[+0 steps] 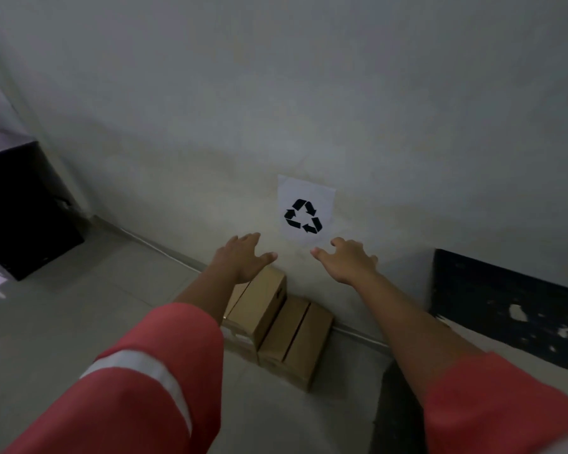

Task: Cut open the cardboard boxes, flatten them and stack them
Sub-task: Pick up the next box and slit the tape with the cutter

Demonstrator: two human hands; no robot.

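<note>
Cardboard boxes (269,309) partly behind left hand (243,261)

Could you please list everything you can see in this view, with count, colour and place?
cardboard boxes: two, brown, on the floor against the wall, left one taller
recycling sign: one, white with black symbol, on the wall above the boxes
black case: one, black, on the floor at far left
black patch: one, flaking, low on the wall at right
left hand: one, open, above the taller box
right hand: one, open, below the sign
sleeves: two, red, foreground
</note>
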